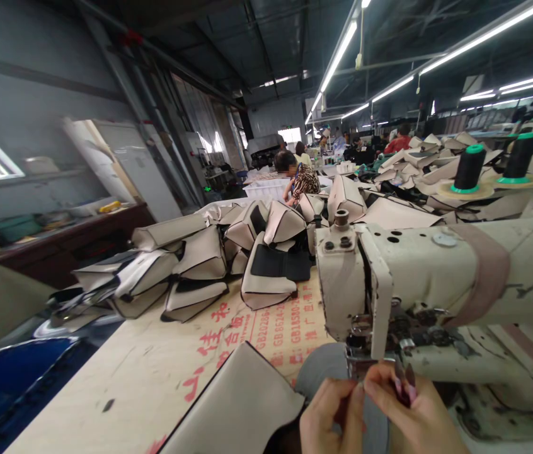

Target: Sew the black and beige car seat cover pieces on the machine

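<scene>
The person's left hand (pixel 331 421) and right hand (pixel 412 410) are working close together, just below the presser foot (pixel 356 360) of a cream industrial sewing machine (pixel 401 277), but they are not clamped on each other. The right hand's fingertips (pixel 403 389) are pinching together near the needle area. Whatever they are holding is too thin to make out, so I cannot tell if it is thread. The left hand's grip is also unclear.

A beige panel with a black edge (pixel 233 407) is lying on the tabletop just left of the hands, and a grey curved piece (pixel 327 372) is sitting beneath them. Risk is coming from the fingertips working so near the needle: if the machine is triggered, a finger could be pierced. A snag could also come from the long nails catching on the thread or the foot. Nearby, the heaped beige-and-black seat-cover pieces (pixel 200 252) are sitting on the far table — a careless sleeve or elbow could drag the panel out of place.
</scene>
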`<state>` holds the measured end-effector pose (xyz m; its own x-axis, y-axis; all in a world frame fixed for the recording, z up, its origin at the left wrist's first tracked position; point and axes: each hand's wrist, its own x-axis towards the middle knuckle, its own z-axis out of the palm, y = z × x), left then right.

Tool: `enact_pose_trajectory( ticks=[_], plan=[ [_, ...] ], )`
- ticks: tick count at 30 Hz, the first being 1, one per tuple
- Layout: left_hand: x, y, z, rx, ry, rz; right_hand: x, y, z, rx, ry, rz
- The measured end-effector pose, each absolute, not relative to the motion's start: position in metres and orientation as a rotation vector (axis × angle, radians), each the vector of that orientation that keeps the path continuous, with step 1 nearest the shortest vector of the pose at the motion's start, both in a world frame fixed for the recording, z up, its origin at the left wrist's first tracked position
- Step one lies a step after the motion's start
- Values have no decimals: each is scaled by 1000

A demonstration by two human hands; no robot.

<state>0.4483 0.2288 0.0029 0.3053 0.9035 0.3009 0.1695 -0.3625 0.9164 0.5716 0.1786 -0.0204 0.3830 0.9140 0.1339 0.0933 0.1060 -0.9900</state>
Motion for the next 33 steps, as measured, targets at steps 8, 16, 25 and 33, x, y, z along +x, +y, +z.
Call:
enact_pose_trajectory(
  ticks=[8, 16, 25, 33],
  plan=[
    [445, 241, -27, 1223, 1163, 1070, 562, 205, -22, -1619, -1014, -31],
    [449, 223, -56, 1308, 1104, 1027, 568, 205, -36, -1706, -1039, -154],
    [446, 223, -60, 1237, 1088, 985, 571, 206, -41, -1790, -1073, -207],
    [447, 221, -60, 1229, 1078, 967, 572, 205, -36, -1748, -1056, -97]
  ],
)
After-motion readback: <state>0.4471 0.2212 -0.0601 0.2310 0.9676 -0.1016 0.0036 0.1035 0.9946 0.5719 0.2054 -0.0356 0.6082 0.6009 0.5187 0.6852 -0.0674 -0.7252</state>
